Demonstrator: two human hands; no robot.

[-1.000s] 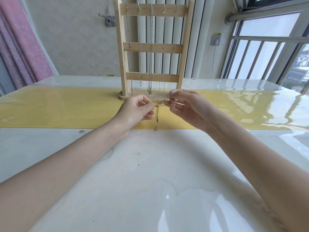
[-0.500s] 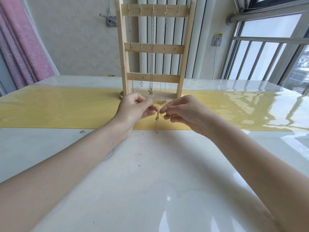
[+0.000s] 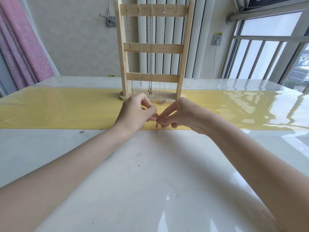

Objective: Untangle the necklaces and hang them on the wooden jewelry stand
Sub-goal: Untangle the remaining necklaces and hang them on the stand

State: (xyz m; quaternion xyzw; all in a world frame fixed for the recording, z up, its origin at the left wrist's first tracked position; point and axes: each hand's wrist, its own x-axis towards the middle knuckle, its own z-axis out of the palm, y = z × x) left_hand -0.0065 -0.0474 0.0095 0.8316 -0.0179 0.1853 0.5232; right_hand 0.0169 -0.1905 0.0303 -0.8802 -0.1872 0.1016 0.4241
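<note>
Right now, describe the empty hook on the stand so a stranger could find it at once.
Find the wooden jewelry stand on the yellow table runner. Along its top crossbar sit five small hooks. Four carry hanging necklaces; the empty hook is the one at the far right end, nearest the window.

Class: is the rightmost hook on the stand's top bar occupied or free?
Free. The rightmost hook on the wooden jewelry stand carries no chain; the four others each hold one.
</note>
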